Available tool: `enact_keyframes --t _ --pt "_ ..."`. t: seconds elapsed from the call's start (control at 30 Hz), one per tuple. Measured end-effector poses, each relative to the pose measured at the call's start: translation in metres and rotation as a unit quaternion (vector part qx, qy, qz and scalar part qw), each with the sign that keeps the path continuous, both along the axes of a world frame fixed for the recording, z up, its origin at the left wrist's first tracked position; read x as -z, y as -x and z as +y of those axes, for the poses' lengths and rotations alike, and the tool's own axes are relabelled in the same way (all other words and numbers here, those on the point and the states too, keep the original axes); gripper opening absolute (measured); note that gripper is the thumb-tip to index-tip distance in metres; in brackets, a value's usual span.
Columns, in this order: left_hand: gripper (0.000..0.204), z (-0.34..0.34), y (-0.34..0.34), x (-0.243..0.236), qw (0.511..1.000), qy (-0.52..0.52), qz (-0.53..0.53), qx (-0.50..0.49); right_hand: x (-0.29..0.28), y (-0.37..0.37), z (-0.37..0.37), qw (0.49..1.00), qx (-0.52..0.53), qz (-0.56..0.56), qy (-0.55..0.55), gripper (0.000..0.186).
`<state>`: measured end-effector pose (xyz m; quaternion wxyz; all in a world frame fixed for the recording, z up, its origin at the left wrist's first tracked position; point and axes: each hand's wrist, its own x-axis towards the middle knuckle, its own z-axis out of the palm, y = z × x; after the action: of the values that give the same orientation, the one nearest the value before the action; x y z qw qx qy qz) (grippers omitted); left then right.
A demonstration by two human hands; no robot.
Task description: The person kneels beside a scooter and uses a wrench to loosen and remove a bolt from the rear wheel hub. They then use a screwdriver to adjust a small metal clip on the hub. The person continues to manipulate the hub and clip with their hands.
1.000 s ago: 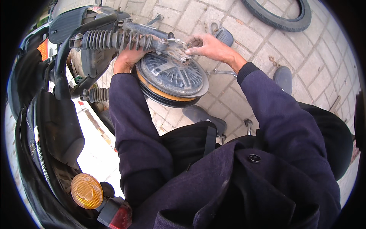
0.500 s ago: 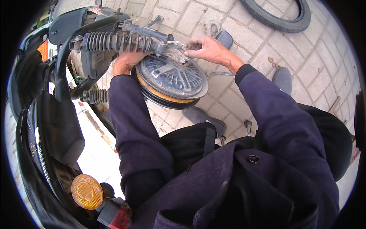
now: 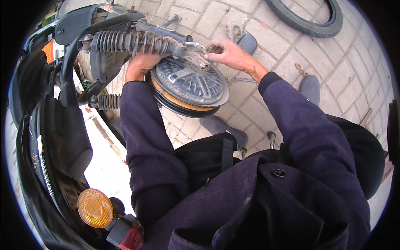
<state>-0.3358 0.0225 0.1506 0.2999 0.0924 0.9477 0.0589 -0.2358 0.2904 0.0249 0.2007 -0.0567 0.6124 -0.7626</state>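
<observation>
A scooter wheel [image 3: 189,83] without a tyre, with a dusty grey hub face and a yellow band round its side, lies tilted at the end of a swingarm. My left hand [image 3: 146,63] reaches behind the coil-spring shock absorber [image 3: 129,42] to the wheel's far left edge; its fingers are mostly hidden there. At the metal bracket [image 3: 196,58] over the wheel's centre, my right hand [image 3: 230,55] has thumb and forefinger pinched together at the axle end. What small part they hold is too small to make out.
The scooter's black body [image 3: 62,137] fills the left, with an orange reflector [image 3: 96,208] near the bottom. A loose tyre [image 3: 308,27] lies at the far right on brick paving. Beyond my right hand is a dark pedal-shaped part [image 3: 246,43]; a wrench [image 3: 241,79] lies beside the wheel.
The whole view has shifted very slightly. Both hands keep their places at the wheel, the right fingers still pinched at the axle end.
</observation>
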Motion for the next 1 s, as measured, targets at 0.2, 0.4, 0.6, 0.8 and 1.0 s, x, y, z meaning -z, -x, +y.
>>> enact_keyframes --t 0.2,0.4,0.6,0.8,1.0 --pt "0.059 0.004 -0.005 -0.010 0.988 0.067 -0.018 0.138 -0.009 -0.003 0.002 0.997 0.011 0.047 -0.062 0.037" --pt "0.046 0.024 -0.055 -0.042 0.878 -0.372 0.068 -0.293 -0.023 -0.002 -0.008 0.983 0.055 0.061 -0.162 0.048" --pt "0.040 0.053 -0.146 -0.097 0.870 -0.329 0.254 -0.264 -0.037 0.010 -0.002 0.954 0.019 0.138 -0.267 0.058" --pt "0.043 0.099 -0.235 -0.091 0.809 -0.374 0.260 -0.372 -0.036 0.025 0.003 0.939 -0.078 0.222 -0.253 0.046" --pt "0.059 0.119 -0.235 -0.064 0.805 -0.290 0.361 -0.371 -0.028 0.033 0.006 0.922 -0.111 0.254 -0.269 0.042"
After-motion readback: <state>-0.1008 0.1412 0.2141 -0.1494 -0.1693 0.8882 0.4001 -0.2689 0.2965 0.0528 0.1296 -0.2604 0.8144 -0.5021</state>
